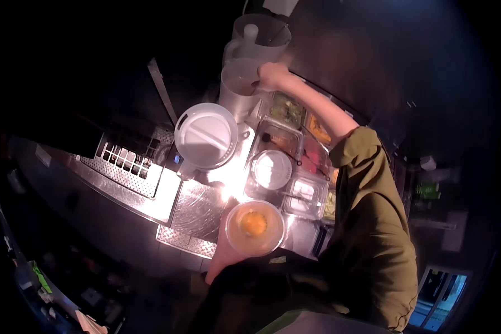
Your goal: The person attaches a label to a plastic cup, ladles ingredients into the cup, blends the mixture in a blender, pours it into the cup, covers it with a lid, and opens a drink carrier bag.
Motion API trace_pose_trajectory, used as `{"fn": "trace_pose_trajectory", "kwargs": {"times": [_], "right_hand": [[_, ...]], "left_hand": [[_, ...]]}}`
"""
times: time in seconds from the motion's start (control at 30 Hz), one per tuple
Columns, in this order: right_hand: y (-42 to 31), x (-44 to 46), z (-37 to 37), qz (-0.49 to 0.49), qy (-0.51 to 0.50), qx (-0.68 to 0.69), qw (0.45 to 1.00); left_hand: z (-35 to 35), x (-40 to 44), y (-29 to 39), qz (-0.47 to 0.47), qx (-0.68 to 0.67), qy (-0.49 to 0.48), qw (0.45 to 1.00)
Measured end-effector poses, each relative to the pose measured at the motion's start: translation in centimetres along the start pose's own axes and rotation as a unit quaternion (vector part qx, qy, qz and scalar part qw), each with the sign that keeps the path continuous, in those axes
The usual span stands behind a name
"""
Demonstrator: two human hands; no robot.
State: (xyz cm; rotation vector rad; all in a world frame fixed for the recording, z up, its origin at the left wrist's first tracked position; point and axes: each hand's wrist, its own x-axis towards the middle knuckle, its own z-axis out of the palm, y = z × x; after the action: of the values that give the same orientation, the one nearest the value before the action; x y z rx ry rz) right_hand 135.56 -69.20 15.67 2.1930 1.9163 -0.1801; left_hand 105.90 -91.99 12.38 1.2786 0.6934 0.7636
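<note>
A clear plastic cup (267, 242) with something orange in its bottom stands upright in my left hand (227, 245), whose fingers wrap round its left side. My right hand (272, 75) reaches to the rim of a translucent pitcher (239, 92); its fingers are closed, and what they hold is too small to make out. Behind that pitcher is another large pitcher (261, 36) with a white knob inside. A white-lidded pitcher (206, 136) stands to the left, its lid on.
Clear tubs with green pieces (288, 108), orange pieces (319, 129) and red pieces (315, 158) lie under my right arm. A white round lid (271, 170) and a clear tub (305, 196) are nearer. A black grid rack (128, 161) sits left on the steel counter (200, 206).
</note>
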Motion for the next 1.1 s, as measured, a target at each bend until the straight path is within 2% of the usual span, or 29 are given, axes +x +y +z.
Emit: {"fn": "trace_pose_trajectory", "kwargs": {"times": [0.07, 0.17, 0.27, 0.37, 0.43, 0.57, 0.63, 0.7, 0.77, 0.9, 1.03, 1.1], "right_hand": [[-0.6, 0.9, 0.5, -0.060, 0.004, 0.028, 0.998], [-0.8, 2.3, 1.1, -0.060, -0.005, 0.049, 0.997], [1.6, 2.8, 1.7, -0.067, -0.051, 0.144, 0.986], [3.4, 1.5, 1.2, -0.126, -0.027, 0.103, 0.986], [2.6, -0.4, 0.6, -0.130, 0.021, 0.055, 0.990], [1.4, -2.1, -0.6, -0.158, 0.042, -0.025, 0.986], [1.0, -3.1, -1.9, -0.165, 0.049, -0.038, 0.984], [0.9, -4.0, -3.4, -0.172, 0.057, -0.055, 0.982], [1.2, -4.7, -4.5, -0.176, 0.069, -0.075, 0.979], [0.1, -4.0, -3.4, -0.216, 0.076, -0.155, 0.961], [-0.9, -0.8, -0.1, -0.235, 0.044, -0.156, 0.958], [-1.4, 0.9, 0.9, -0.201, 0.017, -0.087, 0.976]], "left_hand": [[-0.2, 0.4, -0.4, -0.001, -0.005, -0.006, 1.000], [-0.3, 1.4, -0.4, 0.005, -0.003, -0.016, 1.000], [-0.3, 2.4, -2.3, 0.007, 0.018, -0.045, 0.999], [0.7, 2.6, -3.1, -0.009, -0.036, -0.039, 0.999], [1.0, 2.5, -2.9, -0.001, -0.051, -0.017, 0.999], [0.4, 2.9, -4.4, -0.051, -0.026, -0.103, 0.993], [0.1, 3.9, -3.3, -0.035, -0.003, -0.136, 0.990], [0.3, 3.2, -6.0, -0.101, -0.093, -0.088, 0.987], [0.6, 3.2, -6.5, -0.110, -0.113, -0.070, 0.985], [1.2, 4.3, -4.9, -0.085, -0.082, -0.105, 0.987], [1.2, 4.1, -4.9, -0.085, -0.048, -0.116, 0.988], [1.1, 4.0, -4.4, -0.072, -0.043, -0.116, 0.990]]}}
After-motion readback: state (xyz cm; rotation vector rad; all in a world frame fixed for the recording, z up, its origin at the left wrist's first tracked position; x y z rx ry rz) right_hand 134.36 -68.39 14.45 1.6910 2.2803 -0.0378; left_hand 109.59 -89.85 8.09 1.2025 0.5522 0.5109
